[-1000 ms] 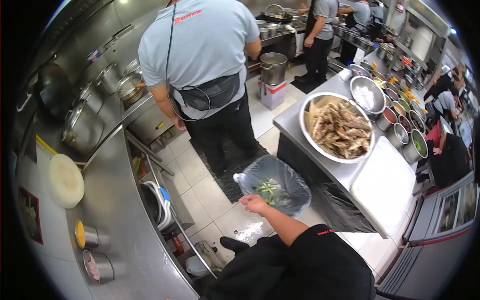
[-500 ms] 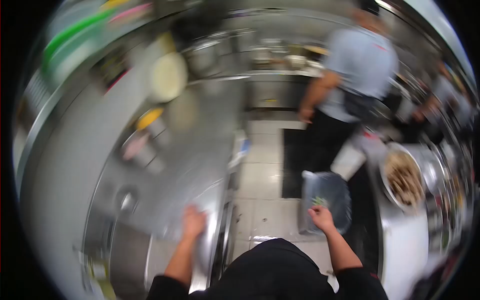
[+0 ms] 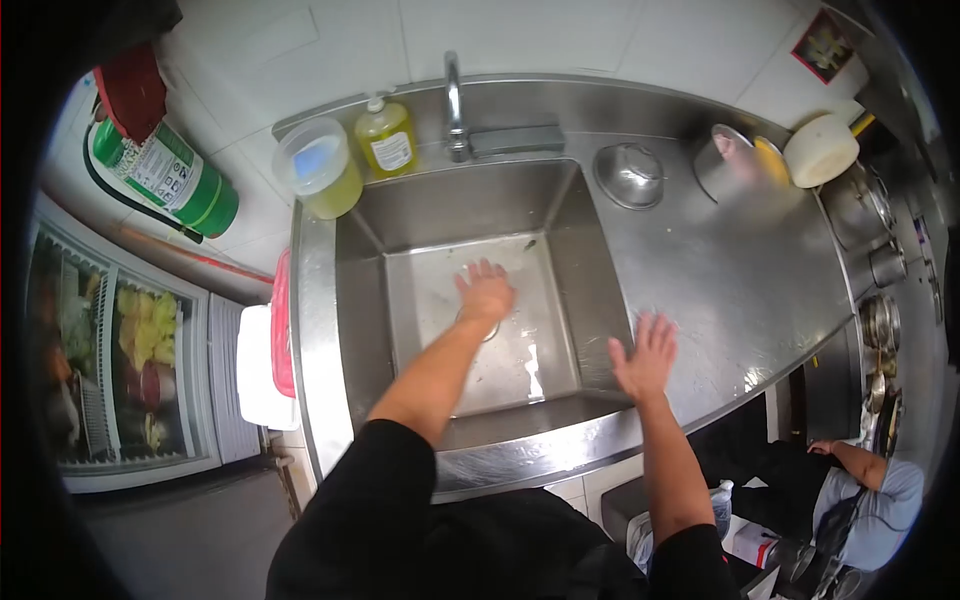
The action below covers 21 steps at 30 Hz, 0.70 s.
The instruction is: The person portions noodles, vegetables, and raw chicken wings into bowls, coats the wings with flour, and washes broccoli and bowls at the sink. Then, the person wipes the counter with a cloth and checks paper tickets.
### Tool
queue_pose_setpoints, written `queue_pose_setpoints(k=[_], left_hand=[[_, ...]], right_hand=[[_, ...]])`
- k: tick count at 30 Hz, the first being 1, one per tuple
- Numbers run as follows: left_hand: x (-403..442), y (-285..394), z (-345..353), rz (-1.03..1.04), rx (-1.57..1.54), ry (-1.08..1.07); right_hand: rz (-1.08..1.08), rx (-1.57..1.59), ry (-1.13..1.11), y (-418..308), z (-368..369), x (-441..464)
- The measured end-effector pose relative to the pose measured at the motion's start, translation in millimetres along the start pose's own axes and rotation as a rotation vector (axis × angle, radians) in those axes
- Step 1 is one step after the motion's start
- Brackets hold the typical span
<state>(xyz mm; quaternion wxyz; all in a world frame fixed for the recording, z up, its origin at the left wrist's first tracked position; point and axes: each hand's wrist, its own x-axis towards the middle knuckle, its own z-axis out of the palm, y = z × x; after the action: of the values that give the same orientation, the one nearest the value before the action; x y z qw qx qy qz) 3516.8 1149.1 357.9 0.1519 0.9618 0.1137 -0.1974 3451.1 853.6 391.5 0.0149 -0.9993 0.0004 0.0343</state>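
My left hand [image 3: 485, 293] hangs over the steel sink [image 3: 480, 205] with its fingers spread and nothing in it. Below it, part of the drain shows in the sink's floor. My right hand [image 3: 645, 356] is above the sink's right rim, beside the steel counter [image 3: 740, 275]; its fingers are apart and it is empty. Whether it touches the counter I cannot tell. The faucet [image 3: 456, 110] rises from the sink's back edge. Left of the faucet stand a pump soap bottle [image 3: 386, 140] with yellow liquid and a clear plastic tub [image 3: 318, 168].
An upturned metal bowl [image 3: 630, 176] and a metal container [image 3: 722, 160] stand on the counter. On the left are a green fire extinguisher [image 3: 165, 180] and a glass-fronted fridge [image 3: 115, 350]. A person [image 3: 870, 500] in a light shirt is at lower right.
The view has swung left from the aisle to the sink. My right hand has left the lined bin and no longer holds the green scraps. My left hand is now over the sink.
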Motion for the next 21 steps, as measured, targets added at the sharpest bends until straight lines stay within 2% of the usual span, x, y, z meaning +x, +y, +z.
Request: queue_pose_setpoints(k=[2, 3, 4, 7, 10, 13, 16, 19, 21], left_hand=[[7, -48, -19, 0.028, 0.036, 0.166], [9, -59, -31, 0.066, 0.037, 0.255], [13, -62, -42, 0.12, 0.054, 0.3], [27, -50, -69, 0.288, 0.087, 0.407], [40, -12, -81, 0.423, 0.083, 0.397], [56, 49, -85, 0.521, -0.009, 0.35], [72, 113, -93, 0.617, -0.139, 0.347], [93, 172, -112, 0.657, -0.238, 0.417], [112, 201, -127, 0.674, -0.244, 0.466]], right_hand=[[-0.128, 0.027, 0.026, -56, -3, 19], [-0.245, 0.073, -0.078, -75, -7, 25], [-0.361, 0.115, -0.168, -89, -12, 32], [-0.455, 0.235, -0.149, -115, 5, 31], [-0.364, 0.176, -0.007, -110, -2, 27], [-0.186, 0.08, 0.103, -77, -11, 23], [0.121, 0.102, 0.157, -39, -19, 9], [0.373, 0.237, 0.158, 8, 6, -15], [0.285, 0.126, 0.116, 28, 15, -46]])
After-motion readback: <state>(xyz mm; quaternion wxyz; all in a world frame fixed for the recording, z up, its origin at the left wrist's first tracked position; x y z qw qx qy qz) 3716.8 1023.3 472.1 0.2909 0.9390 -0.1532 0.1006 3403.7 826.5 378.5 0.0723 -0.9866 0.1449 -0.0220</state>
